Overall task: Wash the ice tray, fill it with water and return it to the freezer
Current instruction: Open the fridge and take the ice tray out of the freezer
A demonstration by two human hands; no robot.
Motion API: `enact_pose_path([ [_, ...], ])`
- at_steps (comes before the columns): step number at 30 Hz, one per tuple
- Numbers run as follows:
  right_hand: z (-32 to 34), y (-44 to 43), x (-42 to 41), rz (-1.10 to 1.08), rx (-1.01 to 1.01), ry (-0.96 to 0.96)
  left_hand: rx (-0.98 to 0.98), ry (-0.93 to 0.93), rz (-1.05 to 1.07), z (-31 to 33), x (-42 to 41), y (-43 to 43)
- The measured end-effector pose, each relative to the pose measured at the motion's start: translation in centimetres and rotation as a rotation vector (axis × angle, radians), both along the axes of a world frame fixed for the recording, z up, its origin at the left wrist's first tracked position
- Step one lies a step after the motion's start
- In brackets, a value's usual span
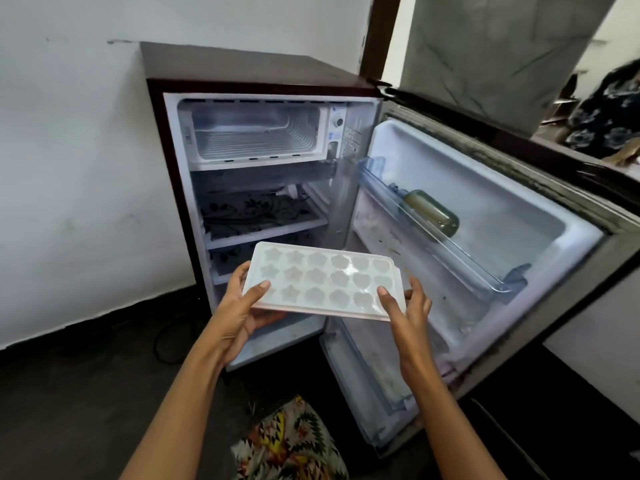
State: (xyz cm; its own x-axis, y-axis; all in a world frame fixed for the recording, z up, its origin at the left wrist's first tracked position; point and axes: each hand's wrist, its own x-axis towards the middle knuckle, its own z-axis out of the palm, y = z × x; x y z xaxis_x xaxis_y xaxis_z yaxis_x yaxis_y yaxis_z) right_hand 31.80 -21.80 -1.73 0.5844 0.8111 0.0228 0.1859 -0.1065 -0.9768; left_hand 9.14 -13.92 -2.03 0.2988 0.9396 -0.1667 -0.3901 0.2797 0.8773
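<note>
ice tray [325, 282]: white, star- and flower-shaped cells, roughly level, held by both short ends before the open fridge [242, 69], below the freezer compartment [256, 133].

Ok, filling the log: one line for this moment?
left grip: holds ice tray | right grip: holds ice tray | fridge door: open

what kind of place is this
Most likely a room in a home, though that is a guess: a small fridge stands open on a dark floor against a plain white wall, with a bottle in its door shelf.
</note>
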Motion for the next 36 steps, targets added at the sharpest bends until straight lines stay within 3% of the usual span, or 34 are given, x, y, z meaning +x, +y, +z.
enact_pose_path([
  [4, 0.0, -4.1, 1.8, -0.004, 0.012, 0.082, -0.027, 0.013, -0.016, 0.1, 2.6, -2.3],
  [13, 1.0, -16.4, 7.2, 0.035, 0.121, 0.289, -0.057, 0.025, -0.261, -0.4, 8.9, -10.3],
  [26, 1.4, -30.9, 13.3, -0.302, 0.117, 0.339, -0.001, 0.073, -0.571, -0.3, 19.8, -19.7],
  [36, 0.9, -37.1, 17.8, -0.593, 0.142, 0.338, 0.030, 0.111, -0.799, -0.2, 29.2, -23.1],
])
